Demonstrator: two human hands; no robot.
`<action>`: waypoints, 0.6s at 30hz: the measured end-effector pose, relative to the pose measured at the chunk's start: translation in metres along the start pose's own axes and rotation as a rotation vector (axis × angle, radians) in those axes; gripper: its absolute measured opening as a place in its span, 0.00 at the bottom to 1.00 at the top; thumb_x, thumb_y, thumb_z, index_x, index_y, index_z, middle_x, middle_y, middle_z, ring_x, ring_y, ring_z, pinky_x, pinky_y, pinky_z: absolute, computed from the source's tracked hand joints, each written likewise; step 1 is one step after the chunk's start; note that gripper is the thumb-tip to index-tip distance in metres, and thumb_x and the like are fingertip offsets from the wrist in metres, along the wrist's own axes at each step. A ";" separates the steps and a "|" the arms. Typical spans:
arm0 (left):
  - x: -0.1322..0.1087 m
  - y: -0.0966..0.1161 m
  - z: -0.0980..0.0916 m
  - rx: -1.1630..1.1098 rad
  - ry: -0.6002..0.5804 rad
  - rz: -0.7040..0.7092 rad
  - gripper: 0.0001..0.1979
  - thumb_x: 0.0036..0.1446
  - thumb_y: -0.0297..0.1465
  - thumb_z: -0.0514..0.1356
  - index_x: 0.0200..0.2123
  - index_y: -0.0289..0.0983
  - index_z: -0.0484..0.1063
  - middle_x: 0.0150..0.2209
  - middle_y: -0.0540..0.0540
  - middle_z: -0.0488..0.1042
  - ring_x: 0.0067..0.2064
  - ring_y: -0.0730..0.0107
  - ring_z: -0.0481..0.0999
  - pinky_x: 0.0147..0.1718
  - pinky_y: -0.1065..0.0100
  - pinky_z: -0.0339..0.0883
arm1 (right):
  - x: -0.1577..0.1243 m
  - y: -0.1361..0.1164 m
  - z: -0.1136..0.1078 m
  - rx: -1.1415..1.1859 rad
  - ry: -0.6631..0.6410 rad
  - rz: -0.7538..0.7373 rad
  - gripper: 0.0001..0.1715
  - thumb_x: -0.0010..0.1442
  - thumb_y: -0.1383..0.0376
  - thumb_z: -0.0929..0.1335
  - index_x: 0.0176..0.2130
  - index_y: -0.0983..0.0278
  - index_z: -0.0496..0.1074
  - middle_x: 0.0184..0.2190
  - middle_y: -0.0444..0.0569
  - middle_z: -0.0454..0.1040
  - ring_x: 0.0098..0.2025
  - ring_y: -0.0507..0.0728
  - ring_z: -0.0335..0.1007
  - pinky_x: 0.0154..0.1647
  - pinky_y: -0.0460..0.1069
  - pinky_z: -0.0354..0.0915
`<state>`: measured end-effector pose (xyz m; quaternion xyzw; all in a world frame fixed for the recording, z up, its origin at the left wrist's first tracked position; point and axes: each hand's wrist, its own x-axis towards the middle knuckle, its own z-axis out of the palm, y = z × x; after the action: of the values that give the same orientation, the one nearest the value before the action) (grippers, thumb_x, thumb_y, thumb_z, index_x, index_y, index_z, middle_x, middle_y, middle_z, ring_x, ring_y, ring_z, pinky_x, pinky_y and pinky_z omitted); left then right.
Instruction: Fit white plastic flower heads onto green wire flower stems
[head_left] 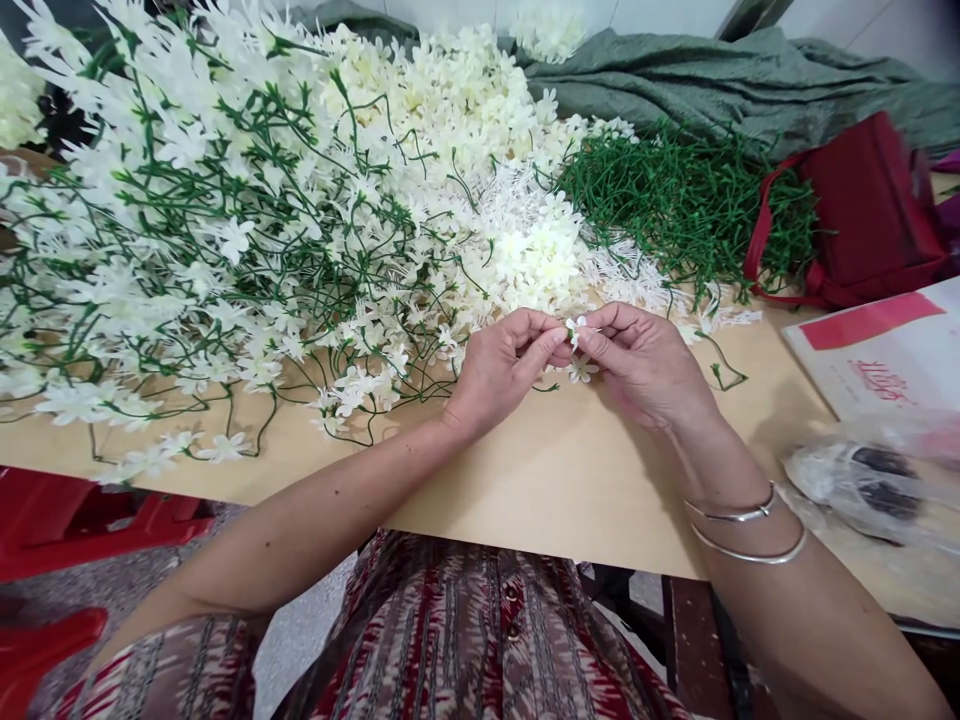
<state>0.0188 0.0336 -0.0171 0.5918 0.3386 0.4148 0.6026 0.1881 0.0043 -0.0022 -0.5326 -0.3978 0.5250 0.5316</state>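
Just above the table's middle, my two hands meet at a small white artificial flower (576,330). The thumb and fingers of my left hand (517,360) pinch it from one side. My right hand (637,355), with two silver bangles on its wrist, pinches it from the other. Another white blossom (581,370) shows right below the fingertips; whether it is held or lies on the table I cannot tell. Behind my hands lies a pile of loose white petals (540,245). To the left spreads a large heap of white flowers on green stems (247,220).
Loose green stems (682,200) are piled at the back right, beside a dark red bag (874,215). A white box with red print (885,360) and a clear plastic bag (862,480) lie on the right. Green sheeting (712,85) runs along the wall; red stools (82,530) stand lower left.
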 end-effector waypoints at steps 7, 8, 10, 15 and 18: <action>0.001 0.000 0.000 0.048 -0.022 0.012 0.18 0.66 0.46 0.63 0.40 0.36 0.74 0.35 0.44 0.84 0.37 0.69 0.85 0.41 0.67 0.80 | -0.001 -0.004 0.001 0.043 -0.050 0.005 0.24 0.41 0.51 0.85 0.29 0.58 0.76 0.21 0.39 0.73 0.21 0.50 0.65 0.22 0.48 0.61; 0.001 0.000 0.000 0.048 -0.027 0.017 0.17 0.67 0.45 0.63 0.40 0.36 0.73 0.35 0.45 0.84 0.37 0.69 0.85 0.41 0.68 0.79 | -0.001 -0.005 0.001 0.054 -0.053 0.012 0.24 0.40 0.51 0.85 0.29 0.58 0.76 0.21 0.39 0.73 0.21 0.50 0.65 0.22 0.48 0.61; 0.001 0.000 0.000 0.054 -0.041 0.038 0.14 0.68 0.43 0.62 0.40 0.37 0.72 0.34 0.46 0.83 0.37 0.71 0.84 0.40 0.69 0.78 | 0.000 -0.006 0.000 0.075 -0.049 0.024 0.24 0.39 0.51 0.85 0.29 0.58 0.77 0.20 0.39 0.73 0.20 0.49 0.64 0.22 0.47 0.60; 0.001 -0.001 0.000 0.027 -0.089 0.063 0.12 0.67 0.40 0.63 0.42 0.37 0.72 0.36 0.46 0.83 0.38 0.70 0.84 0.43 0.68 0.77 | 0.002 -0.003 -0.004 0.082 -0.034 0.030 0.22 0.39 0.53 0.86 0.28 0.57 0.79 0.23 0.41 0.78 0.24 0.51 0.72 0.26 0.48 0.69; 0.001 -0.001 0.000 0.018 -0.069 0.031 0.14 0.66 0.43 0.63 0.41 0.37 0.72 0.35 0.45 0.83 0.38 0.69 0.85 0.42 0.67 0.78 | 0.002 -0.001 -0.006 0.078 -0.027 0.023 0.20 0.40 0.54 0.86 0.28 0.58 0.79 0.26 0.42 0.79 0.26 0.51 0.74 0.31 0.49 0.73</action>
<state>0.0191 0.0345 -0.0184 0.6164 0.3123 0.4002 0.6020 0.1945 0.0055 -0.0018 -0.5088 -0.3780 0.5533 0.5404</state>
